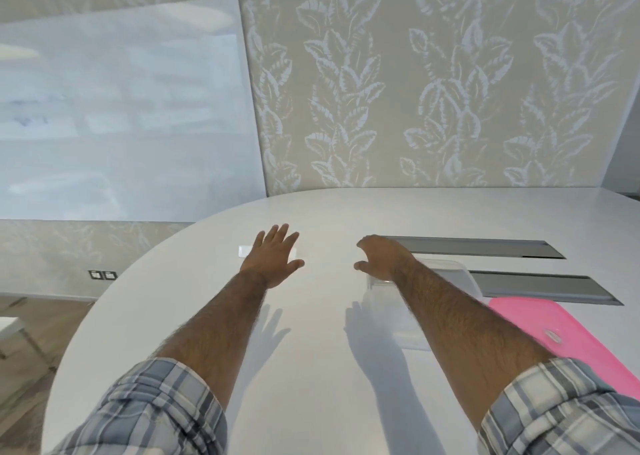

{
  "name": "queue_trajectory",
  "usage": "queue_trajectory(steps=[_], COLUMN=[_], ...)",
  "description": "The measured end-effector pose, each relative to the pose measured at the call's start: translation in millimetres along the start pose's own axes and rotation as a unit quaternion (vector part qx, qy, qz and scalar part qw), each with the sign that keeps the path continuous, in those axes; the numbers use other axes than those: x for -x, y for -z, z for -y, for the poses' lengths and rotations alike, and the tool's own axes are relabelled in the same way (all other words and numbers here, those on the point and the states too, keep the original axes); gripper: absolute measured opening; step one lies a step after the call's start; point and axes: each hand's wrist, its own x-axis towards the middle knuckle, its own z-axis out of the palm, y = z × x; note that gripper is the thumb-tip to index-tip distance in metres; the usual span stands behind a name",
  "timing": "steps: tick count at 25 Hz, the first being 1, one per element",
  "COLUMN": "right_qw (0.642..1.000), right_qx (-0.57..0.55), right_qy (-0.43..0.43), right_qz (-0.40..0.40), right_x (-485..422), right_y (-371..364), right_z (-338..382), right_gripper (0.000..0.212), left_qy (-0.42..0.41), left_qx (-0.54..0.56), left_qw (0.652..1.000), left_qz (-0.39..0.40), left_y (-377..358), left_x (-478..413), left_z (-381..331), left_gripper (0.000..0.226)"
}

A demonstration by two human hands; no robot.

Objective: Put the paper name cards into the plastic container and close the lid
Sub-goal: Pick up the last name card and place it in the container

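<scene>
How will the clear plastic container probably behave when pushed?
The clear plastic container looks thin-walled and shows nothing inside, so it is probably light. On the smooth white table it would likely slide, not tip, being low and wide.

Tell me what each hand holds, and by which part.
Left hand: nothing; its straight fingers lie spread over a name card. Right hand: loosely curled at the far corner of the plastic container; whether it grips the rim cannot be told.

Your left sleeve [152, 409] and right sleeve [564, 409] are plaid in pale blue, grey and white. Both are rolled into thick cuffs, and your forearms [221, 316] are bare and hairy.
</scene>
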Motion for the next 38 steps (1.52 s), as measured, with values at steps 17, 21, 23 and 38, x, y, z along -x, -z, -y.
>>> queue_trajectory(steps=[17,21,23,38], right_qw=[0.999,0.998,0.998,0.984], right_qx=[-0.019,-0.005,0.0,-0.044], right_qy=[-0.038,-0.063,-0.068,-0.125], right_qz=[-0.03,-0.001,0.013,0.119], right_x=[-176.2,-202.6,-214.1,-300.8], right_y=[-69.3,-88.5,-95.4,-147.3], right_z=[154.8,159.6,160.8,158.4], right_gripper=[0.064,0.063,0.062,0.064], left_qy=[-0.021,-0.04,-0.048,-0.03], left_qx=[0.035,0.047,0.056,0.195], left_qw=[0.998,0.995,0.994,0.966], left_qz=[0.05,0.076,0.084,0.166], left_y=[-78.1,-108.9,-121.0,-181.8], left_x=[-89.3,-117.2,-131.0,-201.8], left_z=[231.0,244.6,248.2,296.6], left_gripper=[0.073,0.073,0.066,0.068])
